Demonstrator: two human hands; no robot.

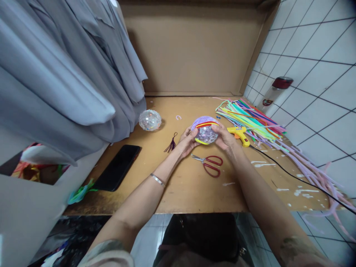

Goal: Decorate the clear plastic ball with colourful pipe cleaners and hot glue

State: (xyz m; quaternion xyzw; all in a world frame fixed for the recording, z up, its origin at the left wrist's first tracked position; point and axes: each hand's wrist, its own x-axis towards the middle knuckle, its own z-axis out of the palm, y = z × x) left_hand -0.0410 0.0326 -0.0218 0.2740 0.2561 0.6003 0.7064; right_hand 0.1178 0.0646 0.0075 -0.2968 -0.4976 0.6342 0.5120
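Note:
A clear ball [206, 134] is held up over the middle of the table, its top covered in purple strands, with red and yellow bands below them and a yellow strip at its lower edge. My left hand [188, 141] is closed on its left side, thumb on the front. On the right side, my right hand [224, 136] grips the same ball. Red-handled scissors [211, 163] lie just below the hands. A dark tassel [171, 144] rests left of my left hand. The yellow glue gun [240, 135] lies right beside my right hand.
Another clear ball [150, 120] sits at the back left, near grey cloth [111, 74]. A black phone [118, 167] lies front left. Colourful pipe cleaners [253, 118] spread along the right side, where a black cord [294, 176] runs. A red-lidded jar [274, 94] stands back right.

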